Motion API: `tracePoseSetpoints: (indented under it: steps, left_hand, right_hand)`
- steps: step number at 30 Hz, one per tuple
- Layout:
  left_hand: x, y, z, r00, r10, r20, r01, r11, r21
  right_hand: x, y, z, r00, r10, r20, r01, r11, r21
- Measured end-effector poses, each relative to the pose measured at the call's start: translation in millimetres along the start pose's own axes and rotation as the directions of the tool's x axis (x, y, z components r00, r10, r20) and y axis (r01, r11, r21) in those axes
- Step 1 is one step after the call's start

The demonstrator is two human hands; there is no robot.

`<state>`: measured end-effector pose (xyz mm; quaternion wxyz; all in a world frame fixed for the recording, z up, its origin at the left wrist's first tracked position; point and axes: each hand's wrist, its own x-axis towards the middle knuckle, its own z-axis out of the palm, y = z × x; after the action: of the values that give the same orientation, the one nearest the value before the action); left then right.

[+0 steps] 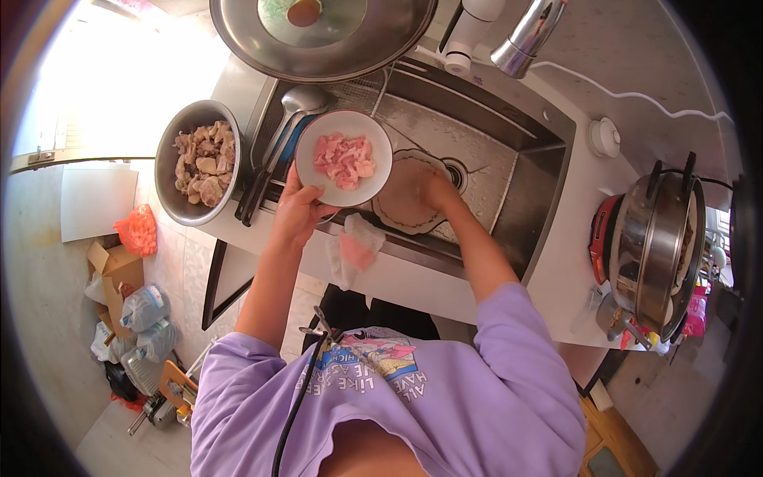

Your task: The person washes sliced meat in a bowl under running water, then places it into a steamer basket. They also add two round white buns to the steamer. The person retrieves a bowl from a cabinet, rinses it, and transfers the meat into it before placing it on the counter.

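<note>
A white plate (304, 158) with raw pink meat pieces (344, 160) is held up over the sink's left part. My left hand (303, 200) grips its lower left rim, thumb on top. Lower in the sink, my right hand (436, 188) reaches into a scallop-edged bowl (405, 229) of cloudy liquid; the fingers are under or behind the murky surface, so whether they hold anything is hidden. A steel ladle (307, 100) and other dark-handled utensils lie left of the plate.
A steel bowl (164, 173) of meat chunks stands left of the sink. Above is a large lidded pan (322, 68), beside the faucet (524, 45). A wet cloth (349, 256) drapes over the front edge. At right stands a steel pot (632, 250) by a red appliance (605, 229).
</note>
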<state>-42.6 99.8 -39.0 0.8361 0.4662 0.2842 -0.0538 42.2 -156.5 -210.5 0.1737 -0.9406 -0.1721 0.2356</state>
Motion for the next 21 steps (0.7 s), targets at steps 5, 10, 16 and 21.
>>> tracePoseSetpoints:
  steps: [5, 10, 16, 21]
  left_hand:
    - [-9.2, 2.3, -13.0, 0.997, 0.003, -0.071, -0.005, 0.999, -0.033]
    - [-10.3, 1.3, -17.7, 0.998, -0.009, -0.061, 0.007, 0.999, -0.032]
    - [-9.2, 1.0, -20.0, 0.999, -0.012, -0.05, 0.009, 0.998, -0.056]
    - [-12.1, 0.0, -27.7, 0.998, -0.009, -0.065, 0.004, 0.998, -0.067]
  right_hand:
    - [-14.2, -18.0, 17.2, 0.999, 0.001, -0.049, 0.0, 1.0, 0.011]
    - [3.8, 8.4, 66.5, 0.991, -0.016, 0.13, 0.021, 0.999, -0.038]
    - [10.4, 35.7, 93.5, 0.957, -0.065, 0.282, 0.116, 0.979, -0.17]
    - [5.4, -11.4, 29.7, 0.974, 0.154, -0.168, -0.115, 0.968, 0.224]
